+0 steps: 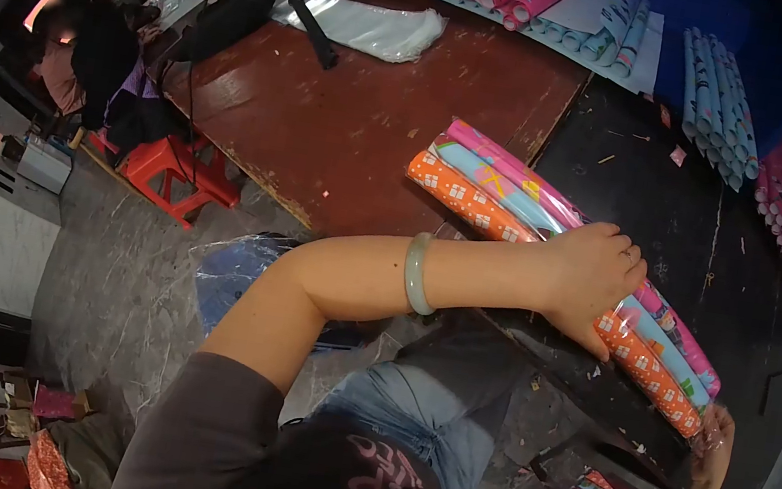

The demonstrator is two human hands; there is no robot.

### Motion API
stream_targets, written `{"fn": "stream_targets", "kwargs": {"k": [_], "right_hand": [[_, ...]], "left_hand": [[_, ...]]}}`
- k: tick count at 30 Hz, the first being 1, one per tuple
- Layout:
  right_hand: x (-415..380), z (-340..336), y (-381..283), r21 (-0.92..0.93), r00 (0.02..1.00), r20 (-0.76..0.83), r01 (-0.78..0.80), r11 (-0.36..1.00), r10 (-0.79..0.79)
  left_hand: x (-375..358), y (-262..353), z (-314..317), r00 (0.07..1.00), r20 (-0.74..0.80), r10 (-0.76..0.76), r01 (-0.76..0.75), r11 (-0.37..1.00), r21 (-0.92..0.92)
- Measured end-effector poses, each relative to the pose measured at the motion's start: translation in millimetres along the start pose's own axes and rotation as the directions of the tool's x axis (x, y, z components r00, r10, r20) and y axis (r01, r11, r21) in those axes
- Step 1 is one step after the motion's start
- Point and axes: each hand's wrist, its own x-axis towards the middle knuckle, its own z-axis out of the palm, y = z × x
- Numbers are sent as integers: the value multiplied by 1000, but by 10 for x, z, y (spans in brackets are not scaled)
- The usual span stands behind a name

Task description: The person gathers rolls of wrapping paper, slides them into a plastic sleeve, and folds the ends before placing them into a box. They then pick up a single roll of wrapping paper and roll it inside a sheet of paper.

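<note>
The left hand clasps the bundle of rolls from above on the counter, apparently to steady it while the right hand pinches the clear wrapper at its end.

So there's one head-worn camera here, looking forward and pretty steeply down over the table. Super wide view, everything bows and the corners round off into black. The near edge of the table runs on a slant, upper left to lower right, so the framing sits kinda crooked to it. It's close in: the wearer's own shirt is at the bottom, left hand and right hand near the table's near edge, far side up top
</note>
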Motion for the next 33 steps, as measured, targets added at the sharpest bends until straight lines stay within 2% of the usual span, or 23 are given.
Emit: {"fn": "stream_targets", "kwargs": {"k": [4,6,7,9,10,12,15,16,17,18,20,23,25,28,30,31,33], "right_hand": [[46,-197,205,-50,990,-122,57,997,-63],[77,-355,244,16,987,14,162,987,-162],[102,-357,289,13,987,7,162,987,-162],[219,-262,280,-56,934,-203,288,956,-294],[2,79,-86,-199,950,-231,165,966,-209],[78,-26,35,-287,960,-186,152,946,-210],[48,127,-74,-278,954,-214,147,949,-210],[75,114,-12,-273,939,-218,204,940,-267],[56,152,-53,-188,954,-192,195,963,-231],[15,221,-110,-214,946,-235,173,961,-223],[-26,212,-97,-183,954,-200,187,965,-223],[-63,292,-153,-161,963,-171,179,971,-206],[-78,316,-195,-232,962,-156,184,955,-223],[-53,308,-203,-180,982,-120,122,976,-145],[-57,319,-313,35,999,-25,43,998,-42],[-23,386,-303,14,991,-131,21,1000,-19],[35,254,-312,28,999,35,7,1000,-8]], "left_hand": [[12,-8,-17,1000,25,9,-9,1000,-11],[12,-7,-7,1000,18,5,-4,1000,-6],[12,-8,16,1000,15,10,-10,1000,-10],[14,-16,76,998,-64,8,-5,999,53],[15,-13,72,997,-71,14,-11,999,47],[20,-15,63,998,-66,14,-12,999,42],[36,-30,49,998,-57,12,-12,1000,1],[34,-30,23,997,-72,22,-23,1000,-10],[34,-34,19,996,-88,27,-29,999,-15],[22,-27,6,995,-92,29,-29,1000,8],[12,0,-13,992,-114,62,-59,998,24],[20,16,-43,997,-68,33,-30,999,43],[18,11,-49,1000,-20,-2,3,1000,19],[8,17,-43,999,-39,4,-3,1000,20],[12,18,-48,1000,-26,-1,2,1000,27],[14,16,-44,1000,-13,-10,10,999,32],[30,13,-32,1000,-19,-12,12,999,33]]}}
